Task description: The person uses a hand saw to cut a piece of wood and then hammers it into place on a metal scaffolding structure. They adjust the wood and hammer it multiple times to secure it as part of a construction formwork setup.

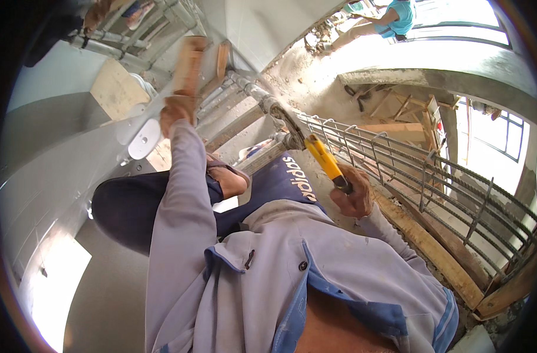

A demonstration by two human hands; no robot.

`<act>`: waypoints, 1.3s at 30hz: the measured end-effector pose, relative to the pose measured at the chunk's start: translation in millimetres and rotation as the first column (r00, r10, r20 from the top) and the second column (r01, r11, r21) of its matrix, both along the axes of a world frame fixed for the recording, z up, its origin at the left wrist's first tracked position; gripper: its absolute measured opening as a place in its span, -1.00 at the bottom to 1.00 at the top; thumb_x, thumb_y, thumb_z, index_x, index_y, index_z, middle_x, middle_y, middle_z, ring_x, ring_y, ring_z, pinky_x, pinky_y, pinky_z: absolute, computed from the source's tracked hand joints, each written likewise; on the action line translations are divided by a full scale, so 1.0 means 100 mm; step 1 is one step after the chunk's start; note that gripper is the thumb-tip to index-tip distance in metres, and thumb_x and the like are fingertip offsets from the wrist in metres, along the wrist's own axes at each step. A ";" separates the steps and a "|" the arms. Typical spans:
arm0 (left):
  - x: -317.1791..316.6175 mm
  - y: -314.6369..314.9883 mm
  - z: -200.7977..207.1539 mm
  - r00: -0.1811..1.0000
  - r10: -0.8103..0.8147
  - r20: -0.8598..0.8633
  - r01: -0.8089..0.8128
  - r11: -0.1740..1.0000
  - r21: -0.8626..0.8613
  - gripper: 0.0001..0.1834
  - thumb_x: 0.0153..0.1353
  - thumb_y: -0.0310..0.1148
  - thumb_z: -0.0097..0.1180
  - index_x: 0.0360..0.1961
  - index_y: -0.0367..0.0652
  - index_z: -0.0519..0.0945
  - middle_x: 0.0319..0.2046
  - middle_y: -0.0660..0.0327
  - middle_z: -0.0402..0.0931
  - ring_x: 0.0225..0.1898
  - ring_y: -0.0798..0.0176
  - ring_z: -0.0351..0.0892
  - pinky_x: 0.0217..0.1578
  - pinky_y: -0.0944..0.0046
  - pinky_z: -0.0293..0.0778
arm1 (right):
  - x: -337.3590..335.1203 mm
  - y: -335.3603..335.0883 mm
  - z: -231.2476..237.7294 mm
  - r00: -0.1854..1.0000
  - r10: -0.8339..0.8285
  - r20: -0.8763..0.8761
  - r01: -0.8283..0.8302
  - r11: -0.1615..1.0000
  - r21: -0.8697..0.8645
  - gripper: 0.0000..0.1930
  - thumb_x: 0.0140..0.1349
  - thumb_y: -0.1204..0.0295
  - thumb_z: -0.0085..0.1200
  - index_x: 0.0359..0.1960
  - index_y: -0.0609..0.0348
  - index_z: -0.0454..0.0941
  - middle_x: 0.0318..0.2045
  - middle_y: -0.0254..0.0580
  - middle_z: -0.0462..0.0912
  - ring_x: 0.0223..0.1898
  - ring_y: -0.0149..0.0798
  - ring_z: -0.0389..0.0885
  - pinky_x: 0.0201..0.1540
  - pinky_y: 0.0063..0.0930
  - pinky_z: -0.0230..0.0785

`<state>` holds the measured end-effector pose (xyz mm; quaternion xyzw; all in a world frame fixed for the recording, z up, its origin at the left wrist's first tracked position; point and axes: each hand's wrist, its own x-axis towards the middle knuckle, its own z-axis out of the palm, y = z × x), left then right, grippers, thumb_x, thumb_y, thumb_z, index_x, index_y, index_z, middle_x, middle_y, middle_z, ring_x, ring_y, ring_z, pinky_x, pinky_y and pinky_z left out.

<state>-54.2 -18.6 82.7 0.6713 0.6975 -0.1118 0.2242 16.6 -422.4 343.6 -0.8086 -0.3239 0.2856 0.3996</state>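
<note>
Bright opening (59,288): a glaring white patch low on the far left.
Tan board (117,88): a flat, pale panel near the left wall, above the white oval plate.
White oval plate (144,140): a smooth, rounded piece just left of the raised sleeve.
Left hand (179,110): stretched forward and blurred; its fingers look closed around the near end of the wooden piece, though single fingers cannot be made out.
Wooden piece (188,66): a short, reddish-brown length, also blurred, pointing away from the left hand beside the metal pipes.
Foot (226,179): in a strapped sandal, between the left forearm and the printed trouser leg.
Metal pipe (251,88): worn and grey, running slantwise at upper centre.
Hand tool (321,155): yellow-and-black handle in the right hand, its dark curved metal end reaching up-left to the pipework; whether it touches cannot be told.
Right hand (354,194): fingers wrapped together, clamped on the lower handle.
Co-worker (396,22): a person in a turquoise top, well apart at the upper right.
Rebar cage (422,175): ribbed bars with cross ties, right of the right hand.
Timber plank (428,250): lying along the cage's near side.
</note>
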 end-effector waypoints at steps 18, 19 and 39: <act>0.10 0.05 1.71 -0.159 0.629 0.761 0.488 0.720 -0.493 -0.52 0.29 0.11 -0.18 -0.58 -0.03 0.34 -0.74 0.28 0.28 -0.75 0.39 0.23 -0.73 0.42 0.23 | -0.55 -0.14 -2.36 0.878 0.323 0.354 -0.216 0.926 -0.310 -0.55 0.03 0.22 0.19 0.00 -0.05 0.46 -0.45 -0.29 0.58 -0.32 -0.26 0.53 -0.20 -0.34 0.19; 0.08 -0.03 1.71 -0.131 0.627 0.768 0.505 0.709 -0.493 -0.52 0.28 0.11 -0.15 -0.57 -0.04 0.35 -0.74 0.27 0.28 -0.75 0.39 0.23 -0.73 0.42 0.23 | -0.54 -0.14 -2.52 0.869 0.338 0.360 -0.217 0.917 -0.336 -0.56 0.03 0.23 0.18 -0.01 -0.04 0.46 -0.45 -0.30 0.58 -0.33 -0.25 0.53 -0.20 -0.34 0.19; 0.21 -1.46 2.80 0.352 -0.615 0.706 0.844 0.535 0.044 -0.42 -0.03 0.13 0.23 -0.32 -0.24 0.49 -0.48 -0.01 0.55 -0.42 0.02 0.58 -0.35 0.13 0.46 | 0.64 -0.03 0.09 0.618 0.208 -0.758 0.450 0.697 0.559 -0.26 0.22 -0.10 -0.07 0.26 0.20 0.15 0.03 0.05 0.46 0.02 -0.07 0.52 -0.04 -0.07 0.51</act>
